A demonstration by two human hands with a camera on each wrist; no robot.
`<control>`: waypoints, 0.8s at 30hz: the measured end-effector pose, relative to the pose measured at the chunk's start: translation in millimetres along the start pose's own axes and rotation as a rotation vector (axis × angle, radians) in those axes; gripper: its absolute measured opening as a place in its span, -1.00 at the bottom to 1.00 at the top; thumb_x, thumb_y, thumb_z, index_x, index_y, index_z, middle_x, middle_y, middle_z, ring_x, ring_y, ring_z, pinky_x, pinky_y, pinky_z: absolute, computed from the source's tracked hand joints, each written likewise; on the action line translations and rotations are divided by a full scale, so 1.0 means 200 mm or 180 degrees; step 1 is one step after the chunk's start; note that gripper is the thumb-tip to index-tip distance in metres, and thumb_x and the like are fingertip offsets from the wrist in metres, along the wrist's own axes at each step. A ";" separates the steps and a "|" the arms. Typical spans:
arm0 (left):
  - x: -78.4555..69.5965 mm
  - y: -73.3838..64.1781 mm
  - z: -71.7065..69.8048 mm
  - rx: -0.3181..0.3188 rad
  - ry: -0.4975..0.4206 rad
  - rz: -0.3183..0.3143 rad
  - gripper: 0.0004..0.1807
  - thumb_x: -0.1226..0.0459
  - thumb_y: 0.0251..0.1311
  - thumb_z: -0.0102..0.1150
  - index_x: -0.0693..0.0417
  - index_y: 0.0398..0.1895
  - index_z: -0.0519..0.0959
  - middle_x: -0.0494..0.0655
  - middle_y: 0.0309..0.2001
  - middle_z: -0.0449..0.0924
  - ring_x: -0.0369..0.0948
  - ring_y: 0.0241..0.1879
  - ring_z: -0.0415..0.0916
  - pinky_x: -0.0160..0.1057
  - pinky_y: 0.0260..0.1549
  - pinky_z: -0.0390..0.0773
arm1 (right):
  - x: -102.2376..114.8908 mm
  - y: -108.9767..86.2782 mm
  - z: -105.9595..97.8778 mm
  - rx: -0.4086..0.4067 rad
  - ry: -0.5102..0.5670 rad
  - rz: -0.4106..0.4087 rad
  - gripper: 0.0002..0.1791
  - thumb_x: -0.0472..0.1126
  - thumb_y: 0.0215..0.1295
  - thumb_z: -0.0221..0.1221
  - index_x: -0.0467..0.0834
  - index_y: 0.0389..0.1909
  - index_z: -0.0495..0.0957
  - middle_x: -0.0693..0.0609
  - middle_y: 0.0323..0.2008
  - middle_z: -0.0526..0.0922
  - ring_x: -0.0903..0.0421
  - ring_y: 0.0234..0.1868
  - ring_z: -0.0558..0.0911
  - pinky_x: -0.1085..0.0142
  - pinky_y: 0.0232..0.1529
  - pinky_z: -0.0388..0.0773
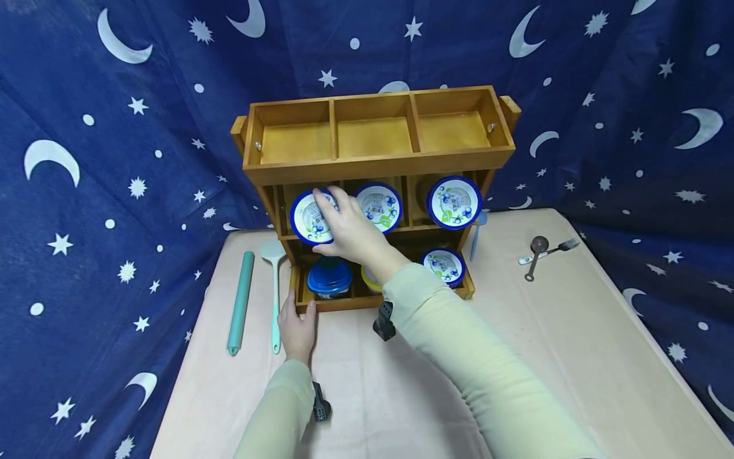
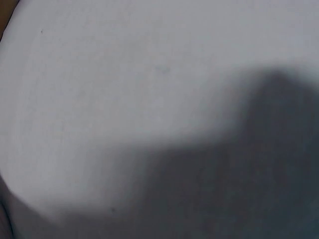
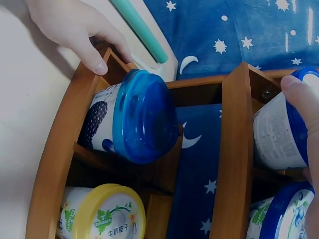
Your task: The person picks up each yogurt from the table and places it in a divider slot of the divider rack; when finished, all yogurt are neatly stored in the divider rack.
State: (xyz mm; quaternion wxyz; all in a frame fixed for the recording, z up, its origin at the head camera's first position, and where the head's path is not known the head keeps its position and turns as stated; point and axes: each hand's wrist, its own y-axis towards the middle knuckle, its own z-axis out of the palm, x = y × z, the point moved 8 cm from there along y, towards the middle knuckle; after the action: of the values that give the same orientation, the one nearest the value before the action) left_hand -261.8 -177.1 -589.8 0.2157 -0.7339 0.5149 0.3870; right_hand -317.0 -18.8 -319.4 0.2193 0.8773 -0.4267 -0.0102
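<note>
The right hand (image 1: 350,231) has its fingers curled round the rim of a blue-lidded cup (image 1: 310,218), thumb below and fingers across the lid. In the right wrist view one fingertip (image 3: 299,97) lies on that cup's blue rim (image 3: 294,124). The cup sits tilted, lid facing out, in the left compartment of the rack's (image 1: 378,159) middle shelf.

The left hand (image 1: 297,326) rests on the table (image 1: 545,344) at the rack's bottom left corner. Its fingers are fairly straight, with the tips touching the front edge of the wood. It holds nothing. The left wrist view shows only a blurred pale surface.

Middle shelf: a second cup (image 1: 380,206) sits just beside the held one, in the centre compartment. A third cup (image 1: 454,202) is in the right compartment.

Bottom shelf: a blue-capped tub (image 1: 329,278) lies in the left compartment, directly below the right hand. A yellow-lidded tub (image 3: 107,211) is next to it, mostly hidden behind the wrist in the head view. A fourth cup (image 1: 444,266) is at the right.

The top shelf has three compartments.

On the table left of the rack lie a teal rod (image 1: 240,301) and a spatula (image 1: 274,287), side by side. A spoon (image 1: 536,254) and fork (image 1: 553,250) lie crossed, well apart to the right.
</note>
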 end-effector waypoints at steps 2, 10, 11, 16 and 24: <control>0.00 0.00 0.00 0.0003 0.0013 0.0009 -0.24 -0.19 0.26 -0.11 -0.08 0.45 0.08 0.03 0.38 0.14 0.03 0.34 0.04 0.06 0.29 0.10 | 0.01 0.01 0.00 -0.0002 -0.0136 -0.0064 0.14 0.26 -0.04 0.32 -0.19 0.43 -0.01 -0.28 0.33 0.08 -0.21 0.23 0.31 0.08 0.26 0.28; -0.01 0.00 -0.01 0.0000 -0.0009 0.0041 -0.24 -0.20 0.26 -0.12 -0.06 0.44 0.09 0.03 0.38 0.14 0.03 0.33 0.05 0.05 0.29 0.10 | 0.04 0.07 0.00 0.0031 -0.0776 -0.0082 0.14 0.42 -0.10 0.23 -0.13 0.41 0.09 -0.22 0.28 0.24 -0.11 0.08 0.49 0.03 0.13 0.38; -0.01 0.00 -0.01 0.0007 -0.0013 0.0043 -0.24 -0.19 0.27 -0.11 -0.06 0.44 0.09 0.04 0.38 0.14 0.03 0.33 0.05 0.05 0.29 0.10 | 0.03 0.07 0.01 0.0057 -0.0827 -0.0051 0.14 0.43 -0.11 0.23 -0.12 0.41 0.09 -0.21 0.29 0.24 -0.10 0.08 0.50 0.03 0.14 0.36; -0.02 0.00 0.00 0.0035 -0.0022 0.0020 -0.27 -0.13 0.28 -0.07 -0.07 0.44 0.08 0.02 0.38 0.13 0.02 0.34 0.04 0.05 0.29 0.10 | 0.00 0.08 0.03 0.0186 -0.1059 0.0106 0.16 0.46 -0.12 0.20 -0.10 0.42 0.05 -0.20 0.30 0.22 -0.08 0.16 0.45 0.03 0.20 0.28; -0.02 0.00 -0.01 -0.0009 -0.0028 0.0051 -0.26 -0.13 0.27 -0.06 -0.05 0.44 0.10 0.06 0.37 0.15 0.04 0.33 0.05 0.05 0.29 0.10 | 0.01 0.09 0.05 0.0388 -0.1261 0.0147 0.14 0.46 -0.07 0.17 -0.08 0.44 0.01 -0.15 0.33 0.19 -0.07 0.23 0.37 -0.02 0.32 0.07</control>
State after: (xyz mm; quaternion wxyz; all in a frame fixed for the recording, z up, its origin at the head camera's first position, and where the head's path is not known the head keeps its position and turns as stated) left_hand -262.1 -176.5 -586.1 0.2138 -0.7284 0.5192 0.3927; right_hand -331.2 -33.6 -321.2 0.0779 0.8598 -0.4814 -0.1516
